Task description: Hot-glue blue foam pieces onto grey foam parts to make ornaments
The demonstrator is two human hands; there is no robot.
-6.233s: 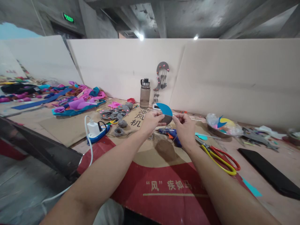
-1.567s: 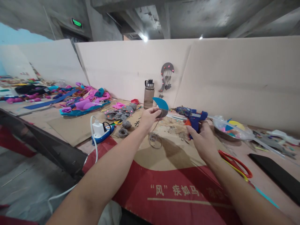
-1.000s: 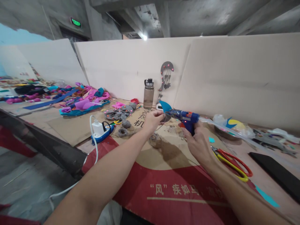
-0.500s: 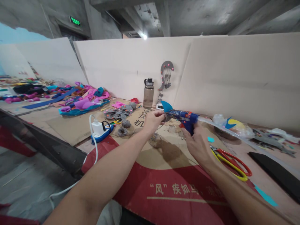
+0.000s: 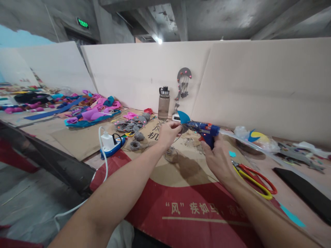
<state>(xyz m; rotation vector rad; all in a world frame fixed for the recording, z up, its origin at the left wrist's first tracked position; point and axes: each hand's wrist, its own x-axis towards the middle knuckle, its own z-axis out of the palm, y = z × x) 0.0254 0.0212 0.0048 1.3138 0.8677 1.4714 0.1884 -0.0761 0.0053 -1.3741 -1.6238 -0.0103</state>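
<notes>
My right hand [image 5: 216,156] is wrapped round the handle of a blue hot glue gun [image 5: 207,130], whose nozzle end points left. A long clear glue stick [image 5: 240,140] sticks out of its back. With the fingers pinched, my left hand [image 5: 168,133] holds a small felt piece with a blue, fin-shaped part [image 5: 183,117] and some grey beneath it. The glue gun's tip meets this piece, but the exact contact is hidden. A thin grey cord hangs by the left fingers, above a loose coil of grey cord [image 5: 171,155] on the cardboard.
Red-and-yellow-handled scissors [image 5: 258,181] and a black phone-like slab [image 5: 302,193] lie at right. A bottle [image 5: 163,105] stands behind my hands. Left are a blue power strip [image 5: 113,148], grey yarn [image 5: 139,136] and heaped coloured felt [image 5: 95,110]. A grey moon-shaped hanging ornament [image 5: 184,74] is on the back panel.
Hardly anything differs. The glue gun has shifted very slightly to the right, and both hands keep their hold.
</notes>
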